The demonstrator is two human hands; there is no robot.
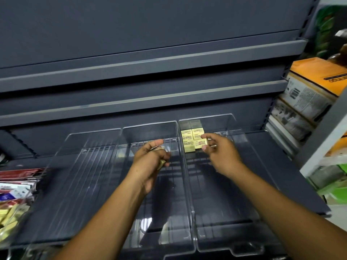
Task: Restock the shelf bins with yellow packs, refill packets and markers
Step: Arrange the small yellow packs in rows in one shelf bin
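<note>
Three clear plastic bins sit side by side on a dark grey shelf. Several small yellow packs point(189, 139) lie at the back left of the right bin point(244, 184). My right hand point(219, 151) reaches into that bin, with thumb and fingers pinching the nearest yellow pack point(200, 143). My left hand point(150, 160) hovers over the middle bin point(169, 212), curled around more yellow packs point(161, 163), mostly hidden by the fingers. The left bin point(78, 184) holds nothing visible.
At the lower left a container point(13, 212) holds yellow packs and red and white packets. Orange and white boxes point(309, 91) are stacked on the neighbouring shelf unit at right. Dark shelf boards point(142, 98) overhang above.
</note>
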